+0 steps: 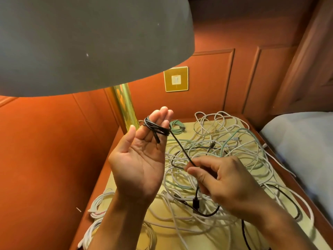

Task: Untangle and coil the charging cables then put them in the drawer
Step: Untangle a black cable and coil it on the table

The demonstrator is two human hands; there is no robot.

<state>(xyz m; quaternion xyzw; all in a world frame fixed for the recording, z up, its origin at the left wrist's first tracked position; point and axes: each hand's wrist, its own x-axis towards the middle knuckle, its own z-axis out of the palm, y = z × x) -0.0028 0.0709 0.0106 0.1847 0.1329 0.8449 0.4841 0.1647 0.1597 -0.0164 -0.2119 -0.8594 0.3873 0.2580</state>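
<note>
At far left, a large grey lampshade [90, 42] fills the upper frame above a polished brass lamp stem [124, 107]; bundled white cables [98, 208] lie at the near left edge of the pale yellow nightstand top [212, 239]. The left hand [142, 156] is raised palm-up with fingers straight and thumb spread, curled round nothing; several loops of the thin black charging cable [156, 127] are wound round its fingers (one short end lies across their palm side). From the loops the black strand runs straight down and right to the right hand [228, 181], whose thumb and forefinger pinch it; below that hand the cable hangs down to a black plug [195, 202]. Behind, a coiled pale green cable [177, 126] rests near the lamp stem, beneath a gold wall switch plate [176, 79]. A loose tangle of white, green and black cables [239, 156] covers the tabletop under both hands. At far right lies a bed with a pale blue-grey sheet [302, 141].
</note>
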